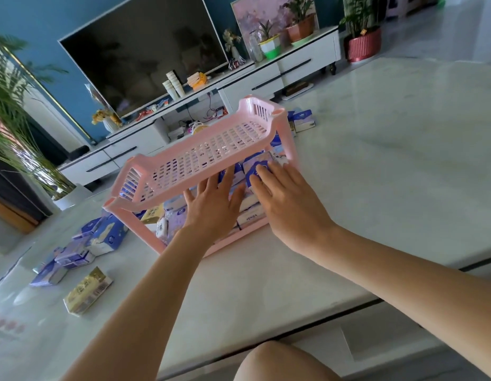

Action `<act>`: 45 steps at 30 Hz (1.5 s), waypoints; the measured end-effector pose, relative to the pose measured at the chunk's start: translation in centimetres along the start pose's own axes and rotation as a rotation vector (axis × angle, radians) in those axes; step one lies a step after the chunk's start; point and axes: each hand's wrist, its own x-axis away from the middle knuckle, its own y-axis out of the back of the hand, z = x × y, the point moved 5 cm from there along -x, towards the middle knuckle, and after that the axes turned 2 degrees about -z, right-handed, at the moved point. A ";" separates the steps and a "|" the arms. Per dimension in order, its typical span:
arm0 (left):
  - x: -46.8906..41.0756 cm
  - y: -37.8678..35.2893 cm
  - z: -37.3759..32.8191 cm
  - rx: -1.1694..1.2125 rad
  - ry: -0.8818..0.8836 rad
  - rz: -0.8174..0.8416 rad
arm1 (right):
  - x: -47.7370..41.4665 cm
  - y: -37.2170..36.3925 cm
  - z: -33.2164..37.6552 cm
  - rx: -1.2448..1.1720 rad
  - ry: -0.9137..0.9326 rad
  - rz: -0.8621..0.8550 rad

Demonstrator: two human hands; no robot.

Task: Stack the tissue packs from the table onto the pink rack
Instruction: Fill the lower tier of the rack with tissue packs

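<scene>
A pale, glossy marble-look table [376,174] carries a pink slatted plastic two-tier rack [200,149]. Blue-and-white tissue packs [172,218] crowd its lower shelf. Loose packs [74,254] lie at the rack's eight o'clock, and a few more [303,121] at two o'clock. From six o'clock, the left hand [211,204] lies flat with straight fingers against the shelved packs. The right hand [288,204] rests with its fingers spread on the topmost blue pack [255,166].

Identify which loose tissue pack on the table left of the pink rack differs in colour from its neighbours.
The yellow pack, lying alone at the near end of the group; the other loose packs there are blue and purple.
</scene>
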 end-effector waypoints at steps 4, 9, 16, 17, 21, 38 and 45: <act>0.0 0.0 0.3 0.034 -0.014 -0.010 | -0.8 -0.4 0.4 0.051 0.013 0.201; -0.1 -0.5 0.4 0.052 -0.001 0.001 | -2.6 -0.3 0.6 0.032 0.022 0.325; -0.4 -0.8 0.7 0.039 0.015 0.004 | -4.8 -0.4 0.0 -0.024 -0.077 0.428; -0.5 -0.8 0.8 0.040 0.016 0.014 | -5.1 -0.6 -0.2 -0.064 -0.096 0.440; -0.6 -0.6 0.9 0.081 0.018 0.031 | -5.9 -1.5 -0.3 -0.168 -0.141 0.507; 2.0 -0.6 1.8 0.122 -0.032 -0.094 | -4.9 -0.9 1.2 0.005 0.023 0.434; 1.6 -0.8 1.4 0.108 -0.008 -0.040 | -4.2 -0.5 1.3 -0.070 0.012 0.439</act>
